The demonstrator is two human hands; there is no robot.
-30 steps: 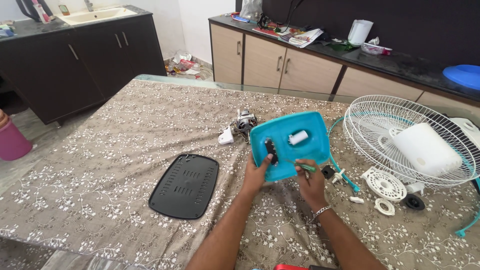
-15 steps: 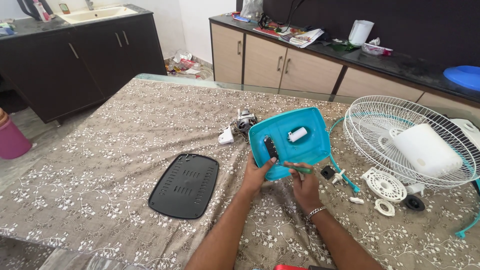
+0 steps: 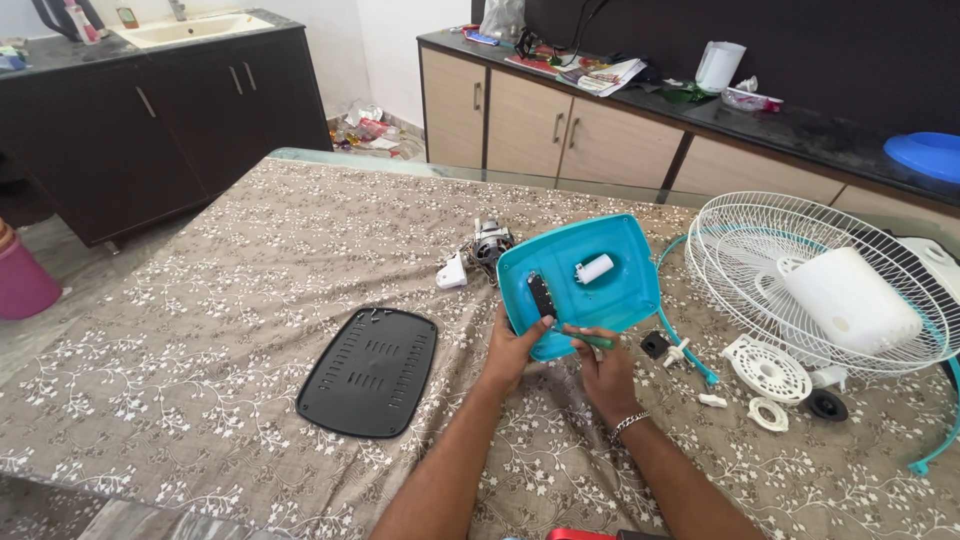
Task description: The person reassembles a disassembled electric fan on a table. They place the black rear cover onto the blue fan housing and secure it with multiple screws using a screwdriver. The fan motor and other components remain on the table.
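My left hand (image 3: 512, 350) grips the tilted teal fan base (image 3: 580, 282), my right hand (image 3: 600, 370) holds a green screwdriver (image 3: 585, 338) against it; black bottom plate (image 3: 370, 370) already off, inner parts still attached.

home kitchen: sink (image 3: 190, 28), cabinets (image 3: 560, 130), counters (image 3: 800, 125)

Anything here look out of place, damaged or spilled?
Nothing spilled or visibly broken. A fan lies dismantled over the table: white grille, motor, black vented plate, small loose parts. The left hand tilts up the teal base cover.
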